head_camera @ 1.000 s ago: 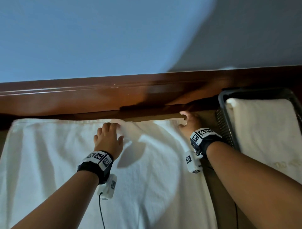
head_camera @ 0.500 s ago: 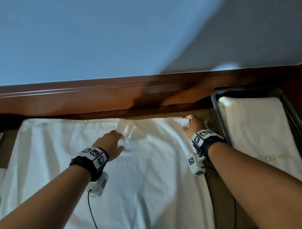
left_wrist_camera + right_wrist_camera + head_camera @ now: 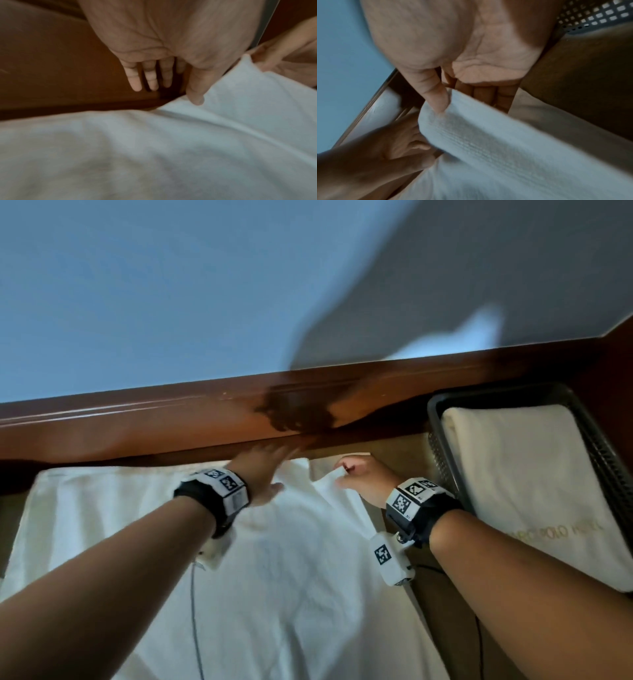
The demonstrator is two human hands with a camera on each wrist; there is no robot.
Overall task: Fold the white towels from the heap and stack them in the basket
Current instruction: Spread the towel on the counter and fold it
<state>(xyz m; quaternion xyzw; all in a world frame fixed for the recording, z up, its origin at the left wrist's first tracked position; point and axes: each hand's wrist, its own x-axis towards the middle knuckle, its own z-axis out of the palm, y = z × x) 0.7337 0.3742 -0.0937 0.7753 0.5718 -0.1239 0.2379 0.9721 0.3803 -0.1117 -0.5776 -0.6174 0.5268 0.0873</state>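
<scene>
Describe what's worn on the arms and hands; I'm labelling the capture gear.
Both forearms are bare, with no sleeves or gloves. Each wrist has a black band topped by white blocks printed with black square codes. A small white box, also coded, hangs under each wrist, with a thin cable trailing from it.

Two white towels (image 3: 274, 594) – one basket (image 3: 442, 460) – two hands (image 3: 263, 470).

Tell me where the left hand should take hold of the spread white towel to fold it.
Probably the far edge by the wooden ledge, from above: the towel lies flat, its right far corner already lifted in the right hand's pinch, and the open left hand is at that edge.
</scene>
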